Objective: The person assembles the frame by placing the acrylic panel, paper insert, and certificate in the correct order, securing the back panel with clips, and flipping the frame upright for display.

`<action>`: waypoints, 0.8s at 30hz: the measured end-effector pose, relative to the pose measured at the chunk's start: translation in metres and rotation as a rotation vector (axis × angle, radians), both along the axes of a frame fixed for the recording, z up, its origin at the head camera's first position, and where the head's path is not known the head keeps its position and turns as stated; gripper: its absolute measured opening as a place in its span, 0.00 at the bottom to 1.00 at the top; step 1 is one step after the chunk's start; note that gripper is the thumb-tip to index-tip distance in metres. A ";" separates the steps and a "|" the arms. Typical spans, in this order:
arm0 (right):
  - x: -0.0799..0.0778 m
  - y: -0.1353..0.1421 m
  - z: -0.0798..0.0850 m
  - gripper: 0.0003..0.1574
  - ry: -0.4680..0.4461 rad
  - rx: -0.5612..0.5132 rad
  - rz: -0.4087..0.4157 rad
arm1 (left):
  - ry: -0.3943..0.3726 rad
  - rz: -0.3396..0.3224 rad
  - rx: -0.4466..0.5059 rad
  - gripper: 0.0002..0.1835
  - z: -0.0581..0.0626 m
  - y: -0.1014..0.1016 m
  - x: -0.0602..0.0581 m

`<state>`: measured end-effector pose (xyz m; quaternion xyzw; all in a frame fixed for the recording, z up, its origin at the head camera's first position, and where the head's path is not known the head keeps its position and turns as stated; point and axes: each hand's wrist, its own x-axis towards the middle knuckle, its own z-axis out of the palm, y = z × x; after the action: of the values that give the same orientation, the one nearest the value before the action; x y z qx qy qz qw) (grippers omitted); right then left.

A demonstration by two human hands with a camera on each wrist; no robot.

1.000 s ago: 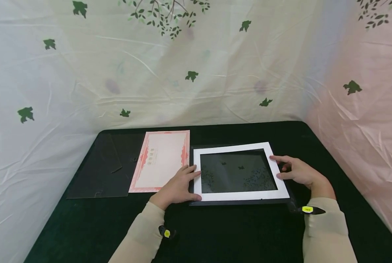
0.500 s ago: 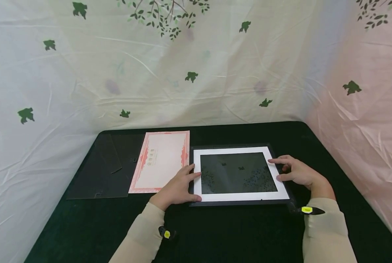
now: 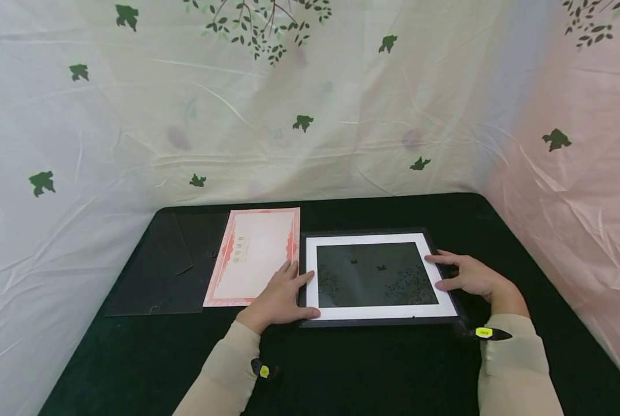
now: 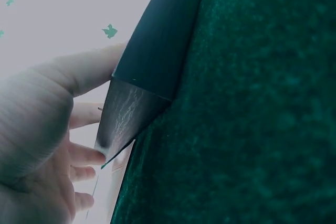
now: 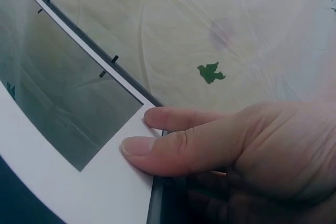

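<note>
A white picture mat [image 3: 382,238] lies inside a black picture frame [image 3: 372,323], over a dark glass pane [image 3: 374,274] that reflects the curtain. My left hand [image 3: 278,294] is spread at the frame's left side, its thumb on the mat's near left corner and its index finger at the mat's left edge. On the opposite side, my right hand [image 3: 476,277] rests the index fingertip and thumb on the mat's right border. The right wrist view shows that thumb [image 5: 139,146] flat on the white border, with small black tabs [image 5: 114,59] along the far rim.
Left of the frame lies a pink-bordered certificate sheet [image 3: 260,254], partly under my left hand. Beyond it is a dark backing board [image 3: 159,266] with a stand flap. All lie on a dark green cloth-covered table [image 3: 372,370], with a patterned curtain [image 3: 237,115] behind.
The mat's far edge has dropped from a raised tilt to lie flat inside the frame. My right index finger has moved slightly down with it, and my left fingers have shifted slightly left.
</note>
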<state>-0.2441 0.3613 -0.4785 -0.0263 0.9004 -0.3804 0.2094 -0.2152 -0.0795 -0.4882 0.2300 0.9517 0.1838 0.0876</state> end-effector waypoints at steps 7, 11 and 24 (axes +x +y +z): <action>-0.001 -0.001 -0.001 0.50 -0.018 0.011 -0.017 | -0.024 0.018 0.017 0.52 0.000 0.001 0.002; -0.001 -0.002 0.000 0.50 -0.013 0.026 -0.018 | -0.027 0.026 0.043 0.54 -0.001 0.002 0.001; -0.003 -0.006 -0.003 0.53 0.029 0.002 -0.047 | 0.006 0.032 0.090 0.58 -0.009 0.004 -0.004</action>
<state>-0.2474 0.3551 -0.4817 -0.0104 0.9041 -0.3839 0.1874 -0.2187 -0.0759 -0.4967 0.2188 0.9464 0.2269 0.0711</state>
